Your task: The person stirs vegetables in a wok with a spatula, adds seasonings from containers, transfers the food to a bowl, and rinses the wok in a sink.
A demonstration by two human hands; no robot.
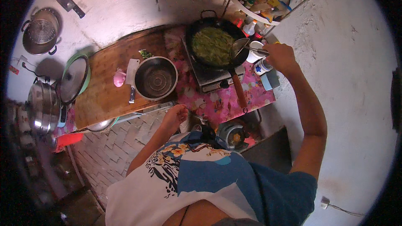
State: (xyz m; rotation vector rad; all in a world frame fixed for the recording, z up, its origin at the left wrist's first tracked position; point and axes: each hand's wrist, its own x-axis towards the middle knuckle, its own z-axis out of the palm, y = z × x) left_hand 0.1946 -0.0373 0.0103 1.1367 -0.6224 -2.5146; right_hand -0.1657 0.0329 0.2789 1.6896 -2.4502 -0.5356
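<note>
My right hand (280, 57) is shut on the handle of a metal ladle (240, 47), whose bowl rests inside the right side of a black wok (193, 51). Chopped green food (210, 45) fills the middle of the wok. The wok sits on a gas stove (213, 83), its wooden handle (238, 91) pointing towards me. Down by the front edge of the counter is my left hand (176, 117), fingers curled; the inside of that hand is hidden. Nearest to it stands a metal bowl (156, 80) with nothing in it.
A cleaver (132, 72), a pink onion (119, 78) and chopped greens (146, 54) lie on the wooden board (103, 100). White containers (256, 51) and bottles (250, 28) crowd the wok's right, below a corner shelf (257, 17). A steamer pot (44, 106) stands far left. A gas cylinder (234, 136) is below.
</note>
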